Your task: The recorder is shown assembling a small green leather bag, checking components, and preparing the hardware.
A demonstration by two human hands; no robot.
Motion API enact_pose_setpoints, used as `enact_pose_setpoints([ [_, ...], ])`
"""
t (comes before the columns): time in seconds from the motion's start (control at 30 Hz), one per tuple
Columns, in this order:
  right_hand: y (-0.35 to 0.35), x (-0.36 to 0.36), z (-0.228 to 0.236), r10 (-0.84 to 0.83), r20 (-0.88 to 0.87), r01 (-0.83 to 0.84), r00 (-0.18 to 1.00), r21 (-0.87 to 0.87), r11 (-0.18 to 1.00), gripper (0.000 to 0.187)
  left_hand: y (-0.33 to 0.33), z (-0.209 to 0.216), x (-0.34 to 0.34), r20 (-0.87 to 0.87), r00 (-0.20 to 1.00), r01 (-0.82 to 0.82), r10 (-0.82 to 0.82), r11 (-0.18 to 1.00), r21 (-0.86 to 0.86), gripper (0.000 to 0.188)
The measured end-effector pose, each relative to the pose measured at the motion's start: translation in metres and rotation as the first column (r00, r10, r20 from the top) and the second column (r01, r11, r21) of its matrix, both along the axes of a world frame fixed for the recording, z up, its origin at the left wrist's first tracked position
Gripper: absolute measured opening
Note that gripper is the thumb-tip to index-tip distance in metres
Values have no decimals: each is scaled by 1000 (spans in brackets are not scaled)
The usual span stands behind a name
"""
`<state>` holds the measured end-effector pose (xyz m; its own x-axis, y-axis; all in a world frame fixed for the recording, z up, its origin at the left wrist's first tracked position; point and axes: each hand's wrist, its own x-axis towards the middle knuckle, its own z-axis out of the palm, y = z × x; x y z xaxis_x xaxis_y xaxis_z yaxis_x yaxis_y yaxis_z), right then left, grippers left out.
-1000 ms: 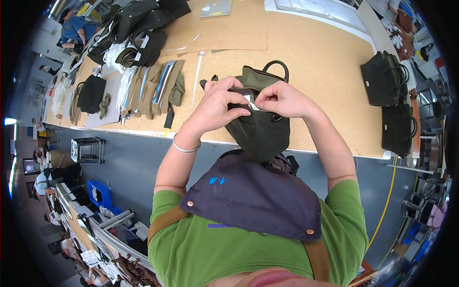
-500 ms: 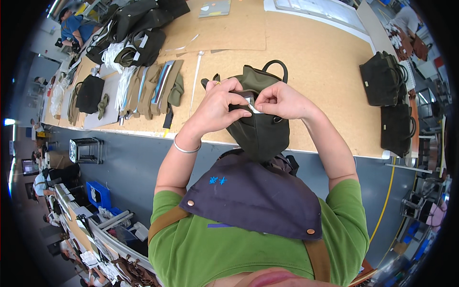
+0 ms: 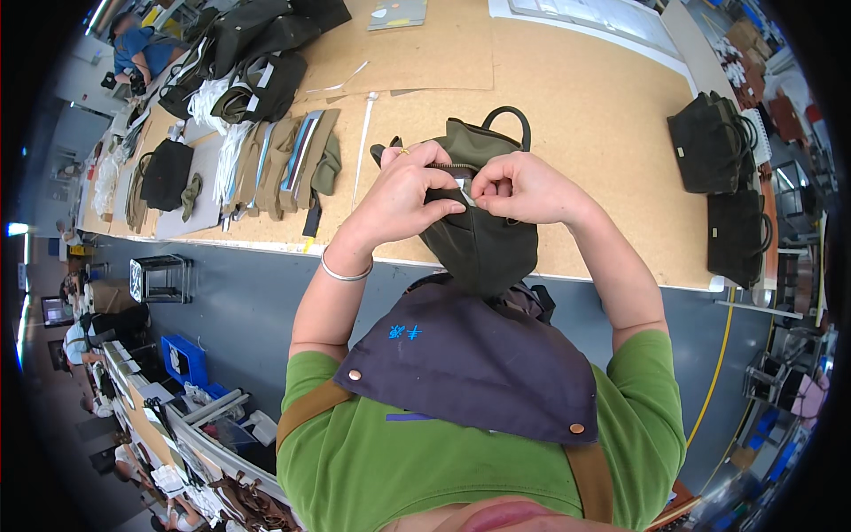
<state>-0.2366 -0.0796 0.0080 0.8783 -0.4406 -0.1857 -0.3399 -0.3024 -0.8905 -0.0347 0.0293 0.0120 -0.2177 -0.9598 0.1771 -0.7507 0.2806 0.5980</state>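
Note:
A dark olive handbag point(image 3: 483, 244) hangs over the table's near edge in front of me, its zipped opening spread and a black loop handle sticking up behind. My left hand point(image 3: 412, 193) is closed on the bag's edge beside the zipper point(image 3: 452, 166), thumb in front and fingers behind. At the right side of the opening my right hand point(image 3: 523, 188) pinches a small white piece point(image 3: 468, 197), perhaps a tag or a strip, that shows between the two hands. The lower end of that piece is hidden by my fingers.
Fabric strips point(image 3: 279, 164) and white cords lie at the left of the brown table point(image 3: 585, 106), with a heap of dark bags point(image 3: 257, 53) behind. Finished-looking dark handbags point(image 3: 714, 146) stand at the right edge. A stool point(image 3: 161, 277) is on the floor at left. Other people work farther off.
My right hand has shifted slightly, still pinching at the opening. The bag's upper part and handle have moved a little up and left; the left hand keeps its grip.

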Motion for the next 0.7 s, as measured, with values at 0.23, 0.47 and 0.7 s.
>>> enact_pose_setpoints([
  [0.23, 5, 0, 1, -30, 3, 30, 1000, -140, 990, 13, 1, 0, -4, 77, 997, -8, 15, 997, -81, 25],
  [0.47, 8, 0, 6, -11, -46, 3, 999, -181, 983, 13, 3, 0, -7, 142, 989, -18, 35, 992, -124, 23],
  [0.7, 10, -1, 9, -14, -70, 2, 997, -158, 987, 16, 4, 0, -8, 147, 988, -19, 36, 993, -115, 23],
])
